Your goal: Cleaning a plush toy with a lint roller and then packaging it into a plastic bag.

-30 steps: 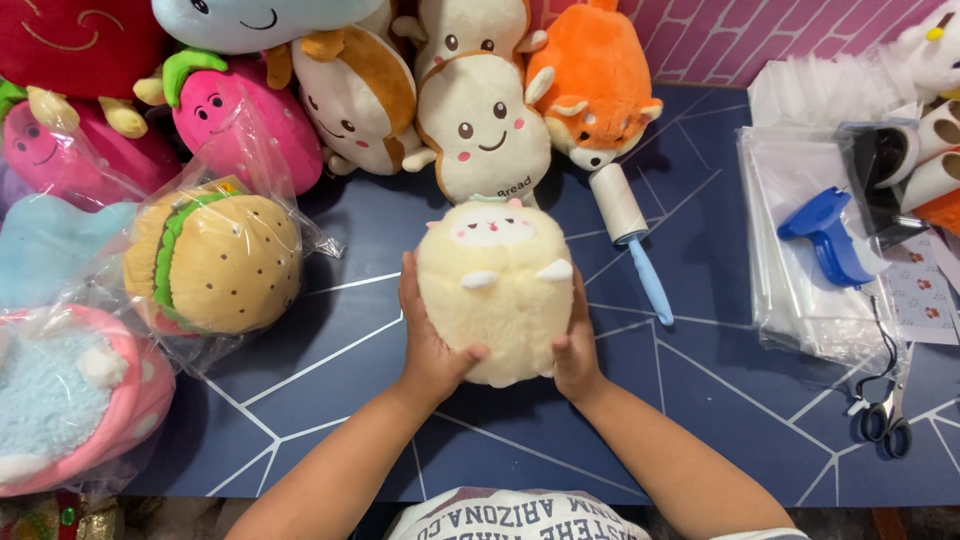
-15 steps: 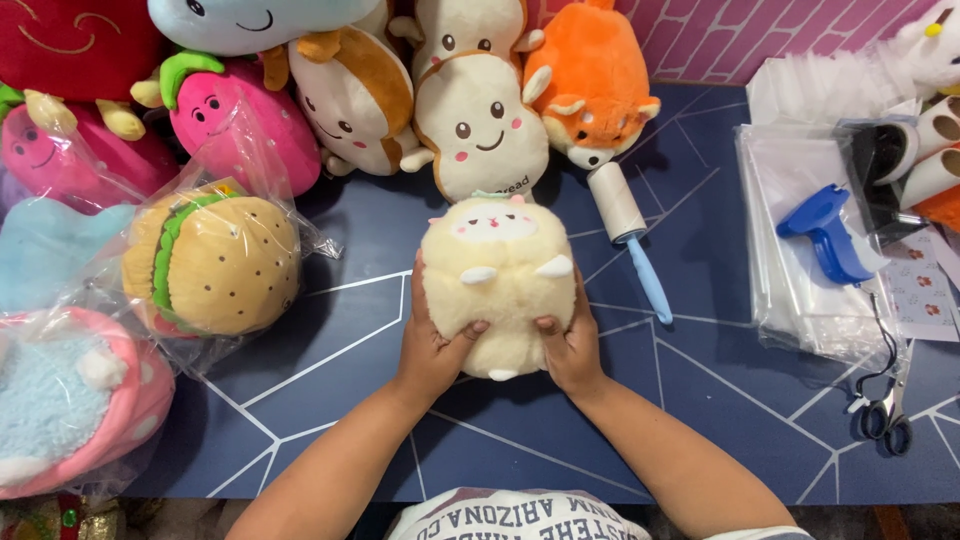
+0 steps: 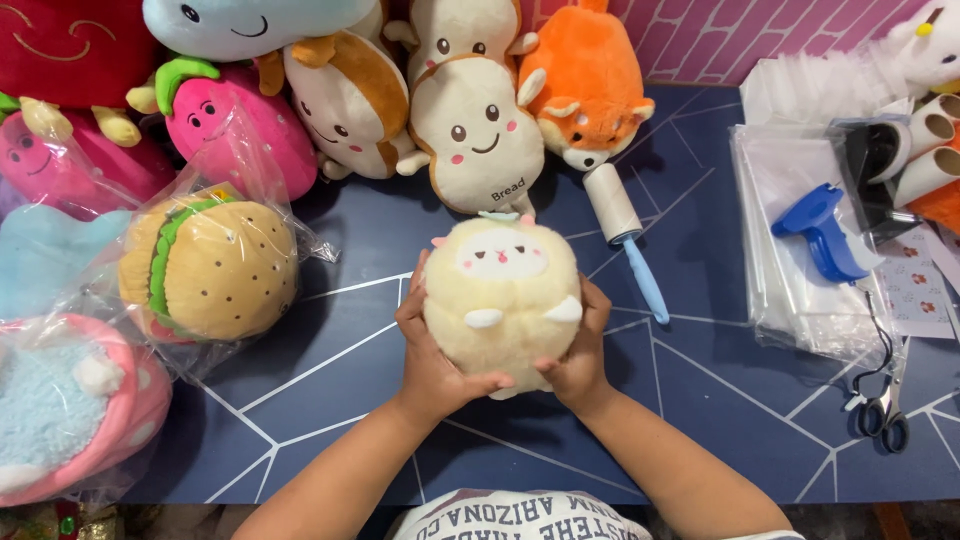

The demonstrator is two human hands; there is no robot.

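Observation:
A round cream plush sheep with a white face and small pink horns stands on the dark blue table, face turned up toward me. My left hand cups its left side and underside. My right hand grips its right side and bottom. Both hands close around the toy from below.
A lint roller with a blue handle lies just right of the sheep. A bagged burger plush sits to the left. Several plush toys line the back, including a bread plush and an orange fox. Clear bags, a blue tagging gun and scissors lie on the right.
The sheep has been turned in my hands, so its face shows more toward me. My fingers have shifted further under its base.

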